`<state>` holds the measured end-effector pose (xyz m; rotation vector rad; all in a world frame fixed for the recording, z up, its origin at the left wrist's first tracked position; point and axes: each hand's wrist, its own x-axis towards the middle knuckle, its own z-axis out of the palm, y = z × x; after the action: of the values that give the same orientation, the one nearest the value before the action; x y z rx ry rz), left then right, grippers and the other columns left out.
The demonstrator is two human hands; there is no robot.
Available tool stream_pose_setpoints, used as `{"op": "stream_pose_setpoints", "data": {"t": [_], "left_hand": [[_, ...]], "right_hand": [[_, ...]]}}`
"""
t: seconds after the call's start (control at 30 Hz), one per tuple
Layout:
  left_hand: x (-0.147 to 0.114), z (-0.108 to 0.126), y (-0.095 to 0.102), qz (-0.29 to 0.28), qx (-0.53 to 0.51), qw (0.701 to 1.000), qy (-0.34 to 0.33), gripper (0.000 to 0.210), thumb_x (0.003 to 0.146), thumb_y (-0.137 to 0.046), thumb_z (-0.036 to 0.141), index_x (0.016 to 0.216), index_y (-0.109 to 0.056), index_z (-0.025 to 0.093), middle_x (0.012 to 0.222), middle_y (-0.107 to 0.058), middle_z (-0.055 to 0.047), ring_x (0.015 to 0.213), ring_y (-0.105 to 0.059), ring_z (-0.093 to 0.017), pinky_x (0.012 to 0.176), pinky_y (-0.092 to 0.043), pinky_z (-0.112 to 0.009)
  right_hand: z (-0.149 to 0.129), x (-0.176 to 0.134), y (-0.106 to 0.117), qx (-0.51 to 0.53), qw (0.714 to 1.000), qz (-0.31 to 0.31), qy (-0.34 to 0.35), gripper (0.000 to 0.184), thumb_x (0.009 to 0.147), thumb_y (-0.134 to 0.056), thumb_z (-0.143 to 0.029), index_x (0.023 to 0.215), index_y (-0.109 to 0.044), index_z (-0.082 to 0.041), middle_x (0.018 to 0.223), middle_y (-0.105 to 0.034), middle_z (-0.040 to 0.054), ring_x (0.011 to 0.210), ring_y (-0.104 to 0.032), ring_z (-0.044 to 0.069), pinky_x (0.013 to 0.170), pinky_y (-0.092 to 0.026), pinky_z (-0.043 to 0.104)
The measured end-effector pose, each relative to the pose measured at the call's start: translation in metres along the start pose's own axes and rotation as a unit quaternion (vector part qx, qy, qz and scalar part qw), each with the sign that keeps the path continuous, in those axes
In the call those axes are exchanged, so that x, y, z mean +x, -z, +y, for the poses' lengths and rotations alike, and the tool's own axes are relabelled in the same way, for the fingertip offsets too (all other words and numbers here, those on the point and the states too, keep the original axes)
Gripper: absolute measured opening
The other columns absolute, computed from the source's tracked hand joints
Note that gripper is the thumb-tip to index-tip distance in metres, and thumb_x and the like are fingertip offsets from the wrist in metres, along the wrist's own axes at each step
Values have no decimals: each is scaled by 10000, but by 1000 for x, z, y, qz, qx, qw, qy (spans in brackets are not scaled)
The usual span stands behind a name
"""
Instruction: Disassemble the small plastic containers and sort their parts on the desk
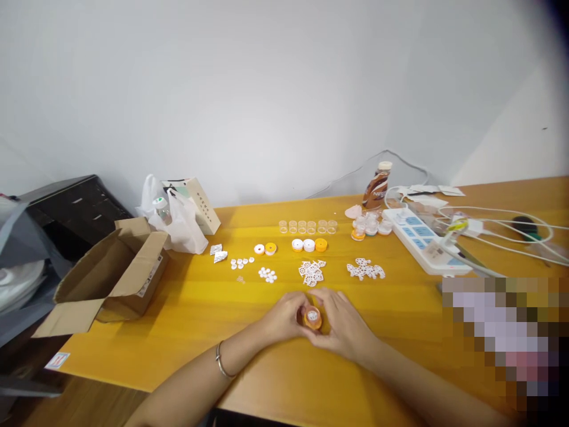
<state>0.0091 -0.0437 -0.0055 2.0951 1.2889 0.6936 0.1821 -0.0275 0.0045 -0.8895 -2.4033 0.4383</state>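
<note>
A small round orange case with a white patterned piece in its middle [313,316] sits between my two hands near the front of the table. My left hand [287,317] grips it from the left. My right hand [340,323] curls round its right side, thumb at the near edge. Just beyond my fingers lies a pile of white openwork plastic pieces [312,272], with a similar pile [366,269] to the right. Farther left are small white round parts [267,274], white caps [240,263] and foil pieces [218,254]. White and orange round cases [309,245] stand behind them.
Clear plastic rings [307,227] line the back. Finished-looking round pieces [371,225] cluster by a brown bottle [377,186]. A power strip [424,242] with cables lies right. An open cardboard box [120,279] and white plastic bag [184,222] stand left.
</note>
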Motion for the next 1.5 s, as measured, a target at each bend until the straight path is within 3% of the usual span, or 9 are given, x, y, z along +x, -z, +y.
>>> {"op": "stream_pose_setpoints", "data": {"t": [0.13, 0.27, 0.5, 0.67, 0.77, 0.97, 1.27, 1.37, 1.5], "left_hand": [[0, 0, -1, 5, 34, 999, 12, 323, 671, -693, 359, 687, -445, 153, 671, -479, 29, 608, -417, -92, 557, -327, -200], [0, 1, 1, -1, 53, 999, 8, 313, 659, -696, 346, 688, -451, 152, 662, -471, 36, 604, -426, -93, 557, -329, -201], [1, 2, 3, -16, 33, 999, -16, 264, 672, -692, 301, 801, -524, 142, 724, -526, 11, 659, -476, -112, 604, -370, -208], [-1, 1, 2, 1, 5, 1000, -21, 438, 620, -728, 465, 867, -540, 156, 729, -525, 16, 662, -470, -111, 627, -375, -212], [-3, 1, 3, 11, -14, 999, -30, 588, 560, -754, 498, 992, -539, 162, 761, -531, 3, 677, -472, -121, 635, -384, -224], [-5, 13, 12, 138, -79, 986, -47, 537, 707, -684, 400, 1163, -488, 195, 940, -556, -63, 855, -526, -174, 768, -435, -300], [-8, 24, 14, 164, -121, 975, -91, 362, 748, -660, 339, 1063, -595, 173, 1002, -649, -89, 919, -597, -187, 847, -474, -327], [-6, 20, 28, 222, -109, 967, -61, 314, 755, -651, 323, 1028, -620, 172, 977, -667, -79, 901, -605, -184, 838, -473, -321], [12, -3, 66, 353, -105, 930, 18, 245, 747, -646, 325, 928, -649, 160, 960, -675, -67, 935, -601, -191, 862, -459, -314]], "right_hand": [[2, 1, -2, 16, 999, -28, -17, 314, 728, -647, -451, 866, -490, -216, 801, -639, 18, 722, -574, 202, 677, -377, 321], [3, 1, -1, 11, 999, -38, 27, 128, 826, -556, -336, 810, -506, -220, 779, -631, 7, 700, -562, 179, 670, -381, 315], [5, -1, 6, 17, 994, 72, 82, 157, 830, -480, -218, 982, -521, -219, 778, -592, 29, 708, -550, 179, 660, -431, 315], [18, 1, 5, 88, 982, 167, -4, 249, 795, -525, -275, 1032, -481, -211, 834, -618, 33, 686, -588, 164, 621, -488, 287], [25, 5, 7, 108, 978, 175, -40, 207, 791, -540, -301, 972, -494, -211, 766, -614, 18, 639, -581, 154, 589, -497, 274], [25, 5, 5, 107, 986, 127, 1, 218, 812, -568, -302, 1003, -505, -219, 818, -613, 24, 700, -584, 159, 649, -497, 285], [18, -4, -1, 126, 987, 92, 27, 334, 822, -550, -302, 1125, -436, -223, 917, -609, 60, 838, -598, 199, 751, -490, 349], [14, -4, 5, 149, 985, 87, 0, 351, 797, -560, -284, 1108, -411, -217, 921, -588, 49, 866, -582, 194, 786, -478, 343], [10, -3, 9, 160, 987, -2, -17, 373, 747, -635, -317, 1053, -443, -223, 950, -564, 43, 898, -554, 196, 802, -464, 328]]}}
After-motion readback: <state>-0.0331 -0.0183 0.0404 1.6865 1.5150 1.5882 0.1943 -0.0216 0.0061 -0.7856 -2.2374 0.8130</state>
